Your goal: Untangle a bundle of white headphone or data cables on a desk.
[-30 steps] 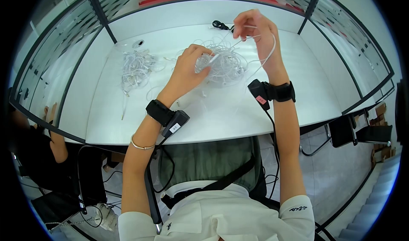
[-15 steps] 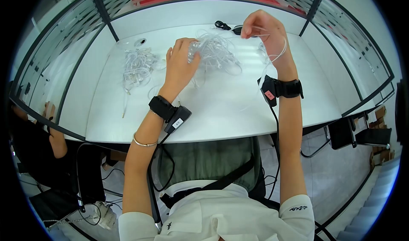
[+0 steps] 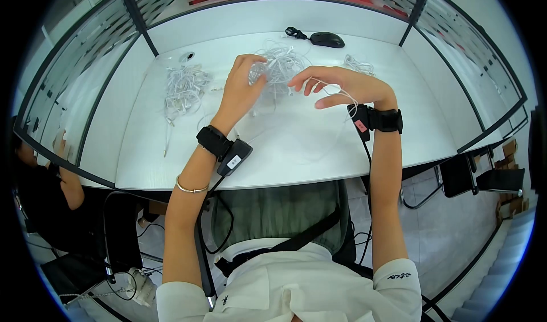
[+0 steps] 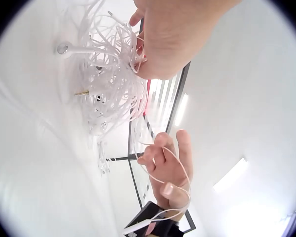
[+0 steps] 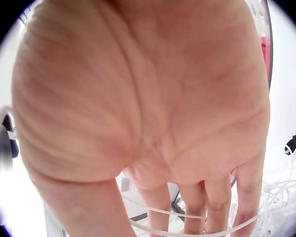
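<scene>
A tangled heap of white wired earphones (image 3: 285, 65) lies toward the back middle of the table. My left hand (image 3: 239, 91) grips its left side between thumb and fingers. In the left wrist view, a gold plug (image 4: 82, 93) and a round white earbud (image 4: 63, 48) stick out of the heap. My right hand (image 3: 350, 85) is just right of the heap, palm turned inward and fingers loosely spread. A thin white earphone cable (image 4: 189, 185) loops across its fingers and around the thumb side, and a white end piece (image 4: 138, 226) hangs by the wrist.
A second heap of white earphones (image 3: 187, 88) lies at the left, with one plug trailing forward. A black mouse (image 3: 327, 39) with a bundled cord sits at the back. A small coil of white cable (image 3: 359, 64) lies behind my right hand. Low partitions (image 3: 199, 23) enclose the table.
My right hand has swung from raised at the right down and leftward toward the heap, its fingers uncurling. My left hand has shifted the heap back and left.
</scene>
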The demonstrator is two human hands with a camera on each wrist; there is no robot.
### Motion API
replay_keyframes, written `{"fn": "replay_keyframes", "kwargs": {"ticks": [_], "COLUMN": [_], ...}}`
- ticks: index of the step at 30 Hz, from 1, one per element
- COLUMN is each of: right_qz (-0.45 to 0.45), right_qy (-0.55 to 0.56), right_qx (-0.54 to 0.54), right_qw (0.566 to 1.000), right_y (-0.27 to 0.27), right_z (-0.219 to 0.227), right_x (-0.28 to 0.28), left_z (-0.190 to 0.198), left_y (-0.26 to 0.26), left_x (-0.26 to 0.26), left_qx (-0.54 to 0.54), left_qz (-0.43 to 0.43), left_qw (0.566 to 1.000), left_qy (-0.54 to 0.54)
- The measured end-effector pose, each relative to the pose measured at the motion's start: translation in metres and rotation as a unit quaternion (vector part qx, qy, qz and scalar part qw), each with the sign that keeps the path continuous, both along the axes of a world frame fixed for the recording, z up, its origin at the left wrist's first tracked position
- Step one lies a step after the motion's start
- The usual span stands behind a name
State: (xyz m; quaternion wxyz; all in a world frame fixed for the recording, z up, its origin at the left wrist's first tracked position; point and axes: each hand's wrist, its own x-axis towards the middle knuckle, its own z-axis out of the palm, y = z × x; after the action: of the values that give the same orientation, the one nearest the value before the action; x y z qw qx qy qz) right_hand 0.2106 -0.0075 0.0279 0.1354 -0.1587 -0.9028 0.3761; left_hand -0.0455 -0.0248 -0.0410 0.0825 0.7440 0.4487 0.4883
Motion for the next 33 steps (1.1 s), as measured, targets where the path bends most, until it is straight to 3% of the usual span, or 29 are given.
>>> {"fn": "replay_keyframes", "kwargs": {"ticks": [7, 10, 15, 18, 19, 22, 23, 27, 31, 33], "right_qz": [-0.047, -0.091, -0.226, -0.207, -0.179, -0.183, -0.174, -0.344, -0.359, -0.358], "right_qy": [-0.05, -0.01, 0.031, 0.021, 0.073, 0.018, 0.06, -0.005, -0.05, -0.01], "right_qx": [0.036, 0.12, 0.157, 0.093, 0.117, 0.017, 0.035, 0.192, 0.209, 0.22], "right_qw": [0.997, 0.989, 0.961, 0.974, 0.974, 0.983, 0.982, 0.919, 0.908, 0.907], "right_y": [0.0, 0.006, 0.015, 0.021, 0.021, 0.012, 0.01, 0.003, 0.005, 0.01], "right_z": [-0.001, -0.005, -0.008, -0.004, -0.008, -0.006, -0.011, -0.028, -0.036, -0.043], "right_x": [0.01, 0.02, 0.033, 0.024, 0.015, -0.014, -0.023, -0.048, -0.056, -0.055], "left_z": [-0.002, -0.001, -0.002, -0.003, -0.002, -0.001, 0.0, 0.003, 0.005, 0.005], "left_y": [0.003, 0.005, 0.006, 0.008, 0.008, 0.006, 0.005, 0.001, -0.007, -0.004], "left_x": [0.002, 0.001, 0.0, 0.0, 0.0, 0.002, 0.002, 0.004, 0.008, 0.007], "left_qx": [0.06, 0.072, 0.051, 0.059, 0.066, 0.071, 0.071, 0.071, 0.069, 0.041], "left_qz": [-0.006, -0.005, 0.019, -0.006, -0.014, -0.029, -0.033, -0.048, -0.066, -0.079], "left_qw": [0.998, 0.997, 0.998, 0.997, 0.997, 0.996, 0.996, 0.996, 0.995, 0.996], "left_qy": [0.006, -0.027, -0.033, -0.039, -0.038, -0.039, -0.04, -0.02, 0.032, 0.017]}}
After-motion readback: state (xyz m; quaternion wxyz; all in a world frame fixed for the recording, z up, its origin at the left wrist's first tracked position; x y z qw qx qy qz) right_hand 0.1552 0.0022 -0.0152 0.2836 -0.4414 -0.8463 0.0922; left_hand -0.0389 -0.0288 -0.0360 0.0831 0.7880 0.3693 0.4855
